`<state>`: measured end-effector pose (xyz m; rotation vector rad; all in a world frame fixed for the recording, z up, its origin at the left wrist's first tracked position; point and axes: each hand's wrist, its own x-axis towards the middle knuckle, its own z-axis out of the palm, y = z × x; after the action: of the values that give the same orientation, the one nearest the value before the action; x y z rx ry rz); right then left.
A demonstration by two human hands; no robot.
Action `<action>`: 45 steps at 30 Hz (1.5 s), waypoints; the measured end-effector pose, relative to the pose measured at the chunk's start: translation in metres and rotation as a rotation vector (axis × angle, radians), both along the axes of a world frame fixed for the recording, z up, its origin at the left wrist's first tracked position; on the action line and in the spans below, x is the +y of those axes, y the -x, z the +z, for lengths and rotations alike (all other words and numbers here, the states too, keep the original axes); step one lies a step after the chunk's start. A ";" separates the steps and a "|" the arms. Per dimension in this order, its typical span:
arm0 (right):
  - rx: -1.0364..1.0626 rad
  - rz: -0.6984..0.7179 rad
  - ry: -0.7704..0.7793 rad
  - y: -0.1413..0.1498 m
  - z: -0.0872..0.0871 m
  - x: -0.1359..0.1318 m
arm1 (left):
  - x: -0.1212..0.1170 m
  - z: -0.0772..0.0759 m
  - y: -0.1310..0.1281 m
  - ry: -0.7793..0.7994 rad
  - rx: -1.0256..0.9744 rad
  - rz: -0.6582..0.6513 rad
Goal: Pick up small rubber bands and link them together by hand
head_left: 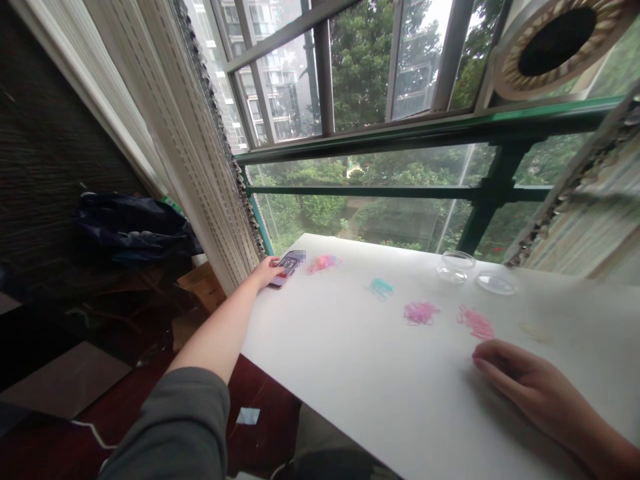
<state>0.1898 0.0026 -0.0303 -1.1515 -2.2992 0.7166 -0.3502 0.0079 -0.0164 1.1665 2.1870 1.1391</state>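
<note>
At the table's far left corner my left hand (pixel 267 272) grips a smartphone (pixel 286 268), its thumb over the lit screen. My right hand (pixel 520 377) rests at the right with fingers curled in and thumb against them; nothing shows in it. Just beyond it lies a pile of pink bands (pixel 476 322), thin and like small rubber bands. Further left are a purple-pink pile (pixel 421 313), a teal pile (pixel 381 288) and a mixed-colour pile (pixel 324 264) close to the phone. A faint pale yellow pile (pixel 535 331) lies right of the pink one.
A clear round tub (pixel 455 270) stands near the back edge of the white table (pixel 350 360), with a clear lid (pixel 495 283) beside it. Behind are a green railing (pixel 370 191) and windows. A curtain (pixel 200 180) hangs at the left, near a cardboard box (pixel 203 287).
</note>
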 end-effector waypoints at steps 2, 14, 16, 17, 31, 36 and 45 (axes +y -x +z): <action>0.001 -0.001 -0.001 0.000 0.000 -0.001 | 0.002 -0.003 0.002 -0.008 0.007 0.004; 0.008 0.001 0.000 0.003 0.004 -0.002 | -0.013 0.008 0.001 -0.052 -0.061 -0.002; 0.008 0.003 -0.004 0.003 0.005 -0.003 | -0.017 0.008 -0.001 -0.075 -0.067 -0.012; 0.008 0.005 -0.006 0.003 0.006 -0.003 | -0.019 0.008 -0.002 -0.087 -0.068 -0.013; 0.022 0.013 -0.004 0.003 0.007 -0.004 | -0.019 -0.009 -0.003 -0.195 -0.090 -0.009; 0.029 0.025 -0.010 0.003 0.006 -0.003 | -0.017 -0.016 0.004 -0.232 -0.082 -0.011; 0.046 0.010 -0.007 0.003 0.006 -0.003 | -0.011 -0.021 0.010 -0.222 -0.015 0.043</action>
<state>0.1869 -0.0009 -0.0246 -1.1097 -2.2691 0.7303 -0.3606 -0.0035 -0.0371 1.1996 2.1257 1.4342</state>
